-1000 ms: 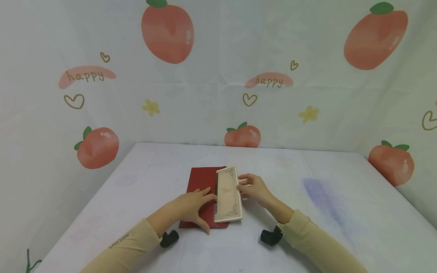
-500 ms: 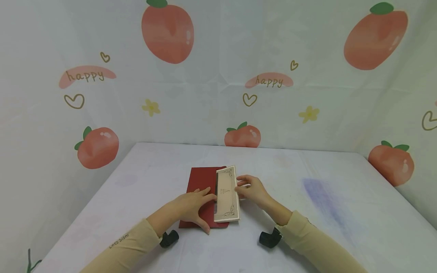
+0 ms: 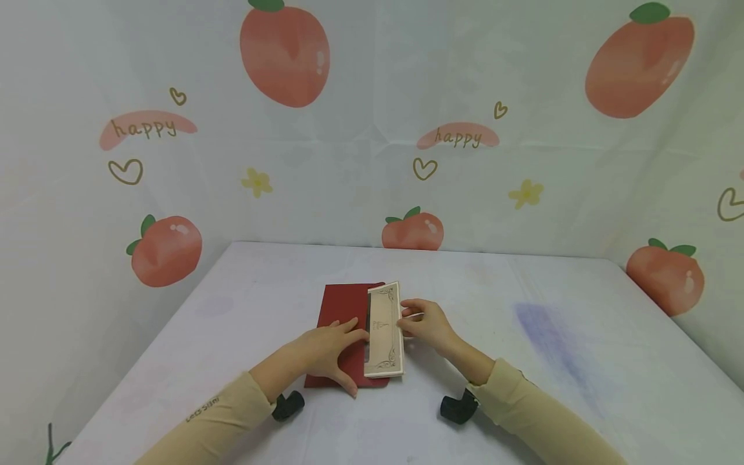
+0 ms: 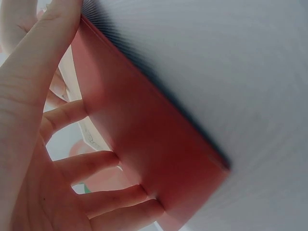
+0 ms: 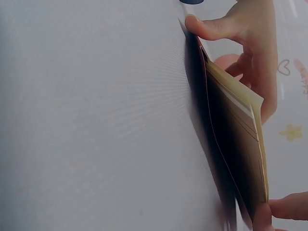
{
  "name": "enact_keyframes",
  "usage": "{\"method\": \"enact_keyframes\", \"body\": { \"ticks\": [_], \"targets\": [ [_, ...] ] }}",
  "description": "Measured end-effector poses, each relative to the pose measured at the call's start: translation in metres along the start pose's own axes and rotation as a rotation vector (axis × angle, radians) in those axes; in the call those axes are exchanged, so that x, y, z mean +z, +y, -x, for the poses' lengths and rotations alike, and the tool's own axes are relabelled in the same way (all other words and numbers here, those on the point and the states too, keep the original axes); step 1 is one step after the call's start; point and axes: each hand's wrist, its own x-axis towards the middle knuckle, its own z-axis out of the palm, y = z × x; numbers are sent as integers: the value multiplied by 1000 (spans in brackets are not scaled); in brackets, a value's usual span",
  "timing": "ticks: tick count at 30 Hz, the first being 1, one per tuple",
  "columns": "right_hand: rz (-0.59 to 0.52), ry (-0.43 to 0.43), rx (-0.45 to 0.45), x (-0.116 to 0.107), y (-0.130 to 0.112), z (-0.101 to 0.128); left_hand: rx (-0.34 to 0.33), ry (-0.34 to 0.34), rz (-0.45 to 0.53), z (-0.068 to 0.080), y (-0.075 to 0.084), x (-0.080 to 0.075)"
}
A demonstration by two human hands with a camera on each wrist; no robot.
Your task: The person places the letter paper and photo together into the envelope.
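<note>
A: Item one, the largest?

B: The white cloth-covered table (image 3: 244, 303), set against a pale backdrop sheet printed with peaches, hearts and the word "happy" (image 3: 372, 129). Everything below is placed relative to the table.

A: Next in size?

B: A flat dark red paper envelope (image 3: 343, 310), rectangular, lying on the table near its middle, long side running away from the person. In the left wrist view it shows as a red sheet (image 4: 144, 139) flat on the white surface.

A: And the piece with it?

B: A cream rectangular card with dark ornamental corner scrollwork (image 3: 384, 332), partly inside the open right edge of the red envelope, the rest projecting over the table. The right wrist view shows the cream card (image 5: 240, 130) seated in the envelope's mouth.

A: The hands?

B: Left hand (image 3: 332, 352): fingers spread and straight, pressing flat on the red envelope, thumb at its near edge; grasping nothing. Right hand (image 3: 426, 321): fingers bent against the card's right edge, thumb and fingertip pinching it in the right wrist view. Both arms wear tan long sleeves (image 3: 203, 420).

A: Smallest entries?

B: Two small black wrist-mounted cameras (image 3: 459, 408), one under each wrist, just above the table's near part.
</note>
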Motion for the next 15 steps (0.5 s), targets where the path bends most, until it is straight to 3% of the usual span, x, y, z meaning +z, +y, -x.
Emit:
{"method": "enact_keyframes", "body": {
  "ticks": [15],
  "targets": [
    [10, -4, -8, 3, 0, -1, 3, -9, -4, -1, -1, 1]
  ]
}}
